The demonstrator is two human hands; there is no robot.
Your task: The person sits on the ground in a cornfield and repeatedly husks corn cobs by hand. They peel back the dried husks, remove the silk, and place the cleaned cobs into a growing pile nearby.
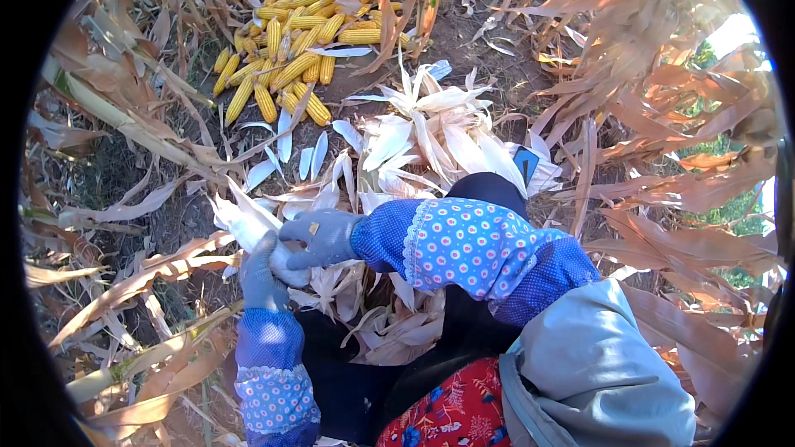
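Observation:
My left hand [262,276], in a grey knit glove, is wrapped around an ear of corn in its pale husk [248,223]. The husk's ragged end points up and to the left. From the right, my right hand [326,239], gloved in the same grey, rests against the ear with its thumb and fingers around the lower part. A small tan piece [314,228] shows on the back of this glove. Much of the ear is hidden behind my fingers, so bare kernels cannot be made out.
A heap of bare yellow cobs [298,37] lies on the soil ahead. Stripped husks [428,130] are piled before my knees, and more loose husks [397,335] lie between my legs. Dry corn stalks [136,124] and leaves [683,248] crowd both sides.

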